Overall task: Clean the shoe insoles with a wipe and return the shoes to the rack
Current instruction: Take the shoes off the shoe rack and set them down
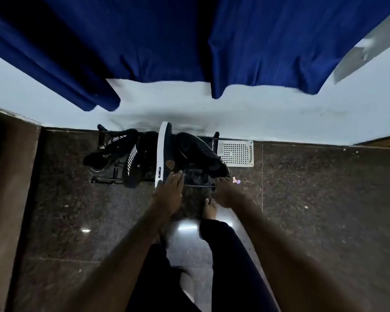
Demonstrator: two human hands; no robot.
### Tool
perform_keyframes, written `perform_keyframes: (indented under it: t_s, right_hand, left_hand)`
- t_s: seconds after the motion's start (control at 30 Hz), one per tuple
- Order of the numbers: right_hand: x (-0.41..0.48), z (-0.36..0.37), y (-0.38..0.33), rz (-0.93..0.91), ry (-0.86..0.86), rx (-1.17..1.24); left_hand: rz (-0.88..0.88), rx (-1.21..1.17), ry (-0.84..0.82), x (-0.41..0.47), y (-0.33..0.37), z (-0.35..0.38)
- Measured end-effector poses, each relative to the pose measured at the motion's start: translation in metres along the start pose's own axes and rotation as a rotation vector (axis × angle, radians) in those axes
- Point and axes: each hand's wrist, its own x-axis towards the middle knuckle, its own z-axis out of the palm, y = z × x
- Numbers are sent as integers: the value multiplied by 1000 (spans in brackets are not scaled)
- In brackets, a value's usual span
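Stone floor [324, 199], shoe rack [108, 181] at the wall [257, 115]. My left grip [169, 190], released, rests flat on the white-soled shoe [163, 149]; my right grip [225, 194] meets the black shoe [200, 154], state unclear.

No legible text; white lettering on leftmost striped black shoe [98, 159] (near its opening) too blurred.

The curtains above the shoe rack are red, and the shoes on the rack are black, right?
Not quite. The curtains are blue, not red; the head view shows it. They do hang above the shoe rack, and the shoes on the rack are black.
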Motion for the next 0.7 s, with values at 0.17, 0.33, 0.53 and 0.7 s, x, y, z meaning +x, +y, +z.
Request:
perform_keyframes:
  t_s: [0.17,0.33,0.53,0.7]
  right_hand:
    - [43,27,29,-10,88,-131]
    - [63,28,48,-21,199,-339]
    - [95,28,50,-32,134,-460]
    - [98,21,45,-45,121,-438]
  left_hand:
    - [-3,93,-133,38,4,36]
    - [-17,104,-207,67,-7,67]
    - [-23,229,-214,91,-21,88]
    - [-10,261,-231,97,-19,83]
